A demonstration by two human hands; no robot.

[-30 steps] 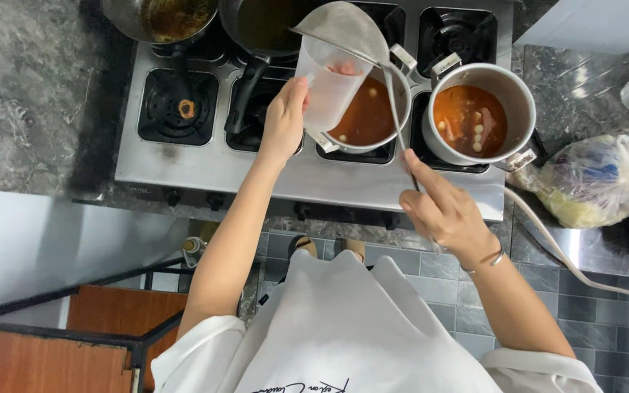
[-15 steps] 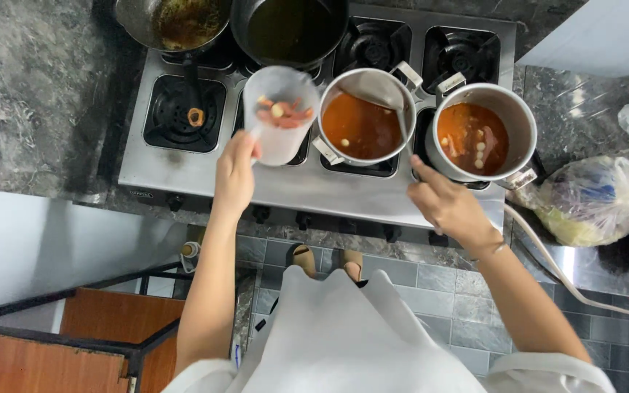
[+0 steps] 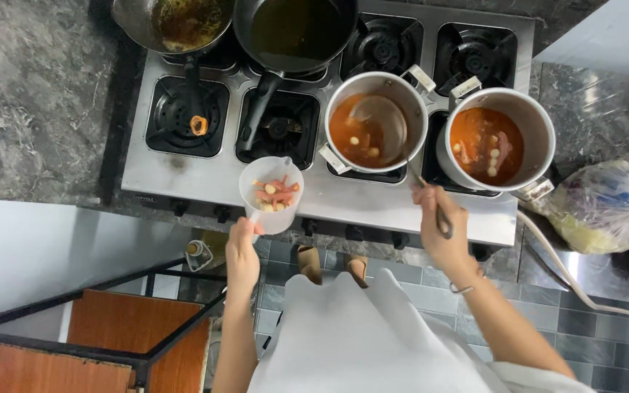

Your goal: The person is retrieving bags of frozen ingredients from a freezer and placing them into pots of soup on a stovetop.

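My left hand (image 3: 242, 251) grips the handle of a clear plastic measuring jug (image 3: 271, 193) that holds pink and pale food pieces. The jug hangs upright over the front edge of the steel gas stove (image 3: 205, 177). My right hand (image 3: 442, 225) holds the long handle of a metal strainer ladle (image 3: 378, 129), whose bowl dips into the orange broth of the left steel pot (image 3: 375, 124). Beside it stands a second steel pot (image 3: 500, 138) with red-orange broth and floating pieces.
Two dark pans (image 3: 183, 22) (image 3: 296, 33) sit on the back burners with handles pointing toward me. A plastic bag of food (image 3: 606, 207) lies on the counter at right. Grey marble counter (image 3: 30, 94) at left, a metal-framed wooden table (image 3: 96, 342) below, tiled floor (image 3: 591, 349).
My left hand has drawn the jug down and left, away from the left pot to the stove's front edge. The ladle has dropped into the left pot's broth.
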